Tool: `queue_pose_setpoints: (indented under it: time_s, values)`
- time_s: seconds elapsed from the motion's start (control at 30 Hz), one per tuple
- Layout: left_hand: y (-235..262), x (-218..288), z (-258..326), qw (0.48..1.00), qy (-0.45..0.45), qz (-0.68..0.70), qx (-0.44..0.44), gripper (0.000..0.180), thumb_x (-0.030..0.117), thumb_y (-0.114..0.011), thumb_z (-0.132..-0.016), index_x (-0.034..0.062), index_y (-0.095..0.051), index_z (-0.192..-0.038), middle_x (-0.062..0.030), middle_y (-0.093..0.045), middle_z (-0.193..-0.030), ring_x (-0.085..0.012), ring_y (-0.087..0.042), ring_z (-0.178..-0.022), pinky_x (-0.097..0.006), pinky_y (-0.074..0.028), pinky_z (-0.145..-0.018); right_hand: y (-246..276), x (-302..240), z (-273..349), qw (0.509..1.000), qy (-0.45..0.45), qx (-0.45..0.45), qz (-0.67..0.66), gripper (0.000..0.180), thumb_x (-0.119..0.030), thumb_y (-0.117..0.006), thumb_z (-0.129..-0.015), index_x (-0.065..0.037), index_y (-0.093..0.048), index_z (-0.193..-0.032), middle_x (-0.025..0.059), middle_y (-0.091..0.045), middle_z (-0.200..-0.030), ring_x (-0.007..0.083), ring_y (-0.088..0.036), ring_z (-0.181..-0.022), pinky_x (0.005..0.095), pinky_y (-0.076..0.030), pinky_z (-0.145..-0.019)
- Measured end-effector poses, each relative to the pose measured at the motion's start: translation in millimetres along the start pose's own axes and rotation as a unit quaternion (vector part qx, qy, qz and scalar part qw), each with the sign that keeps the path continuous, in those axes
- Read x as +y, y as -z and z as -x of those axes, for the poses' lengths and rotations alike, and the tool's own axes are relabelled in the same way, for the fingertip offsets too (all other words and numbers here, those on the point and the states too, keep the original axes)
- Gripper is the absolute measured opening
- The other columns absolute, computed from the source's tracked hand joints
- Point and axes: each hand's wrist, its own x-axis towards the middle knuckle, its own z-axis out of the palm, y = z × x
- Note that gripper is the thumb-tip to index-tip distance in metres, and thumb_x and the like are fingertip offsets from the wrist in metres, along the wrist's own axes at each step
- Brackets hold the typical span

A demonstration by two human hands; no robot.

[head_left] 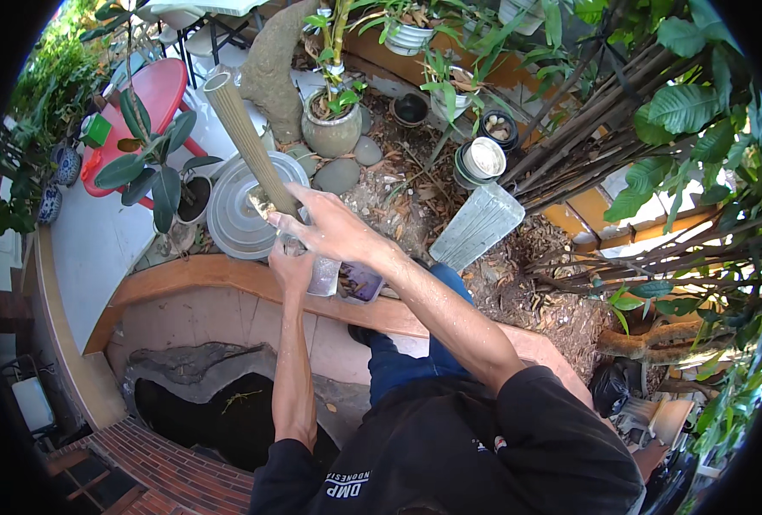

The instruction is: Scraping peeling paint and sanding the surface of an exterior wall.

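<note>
Both forearms reach up and forward from the lower edge, in rolled-up dark sleeves. The right hand (pixel 334 227) stretches out with its fingers wrapped around a long ribbed beige tube (pixel 248 142), gripping it near its lower end; the tube slants up and to the left, its open end at the top. The left hand (pixel 291 266) sits just below, closed around the same lower end, where a clear wet plastic piece (pixel 323 276) hangs beside the fingers. What exactly that piece is cannot be told.

Under the hands runs a curved brown ledge (pixel 192 275) bordering a pond (pixel 218 412) with dark water and a grey stone edge. Behind the tube lies a round grey metal lid (pixel 235 215). Further off stand a glazed pot with a plant (pixel 331 129), a red plastic chair (pixel 154 94) and a ribbed glass block (pixel 477 225) on leaf-strewn soil. Leafy shrubs and bare branches crowd the right side.
</note>
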Motion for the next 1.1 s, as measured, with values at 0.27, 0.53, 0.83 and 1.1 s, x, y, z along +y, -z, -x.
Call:
queue_pose_setpoints:
  time_s: [0.27,0.53,0.83,1.1]
  values:
    - [-30,34,-42,1.000,0.030,0.000,-0.006,0.042,0.010,-0.083,-0.074,-0.0077,-0.063,-0.105,-0.0104,-0.069,-0.096,-0.0144,-0.063,-0.086,-0.031,-0.053,-0.076,140,186,-8,0.934,-0.286,0.206,0.061,0.034,-0.027,-0.063,-0.092,-0.003,-0.069,-0.116,0.0119,-0.074,-0.105,0.0192,-0.069,-0.099,0.0310,-0.051,-0.090]
    - [-91,61,-117,0.999,-0.043,0.025,-0.001,0.033,0.005,-0.081,-0.076,-0.0037,-0.066,-0.103,-0.0069,-0.070,-0.096,-0.0122,-0.062,-0.084,-0.029,-0.051,-0.078,254,373,-24,0.839,-0.381,0.029,0.388,0.047,-0.030,-0.058,-0.089,0.005,-0.056,-0.120,0.0278,-0.060,-0.125,0.0428,-0.056,-0.120,0.0470,-0.044,-0.104]
    - [-169,36,-180,0.996,-0.024,-0.039,-0.077,0.033,0.010,-0.082,-0.078,-0.0051,-0.066,-0.102,-0.0075,-0.069,-0.095,-0.0119,-0.060,-0.085,-0.029,-0.050,-0.077,266,409,-35,0.887,-0.370,-0.022,0.276,0.044,-0.032,-0.048,-0.100,0.001,-0.054,-0.129,0.0259,-0.060,-0.129,0.0403,-0.054,-0.123,0.0479,-0.043,-0.102]
    - [-178,22,-186,0.990,-0.006,-0.073,-0.120,0.031,0.010,-0.082,-0.079,-0.0054,-0.066,-0.100,-0.0071,-0.069,-0.095,-0.0120,-0.060,-0.085,-0.029,-0.049,-0.077,272,407,-31,0.892,-0.377,0.012,0.251,0.037,-0.033,-0.044,-0.102,-0.006,-0.058,-0.123,0.0254,-0.063,-0.122,0.0437,-0.057,-0.117,0.0519,-0.046,-0.098]
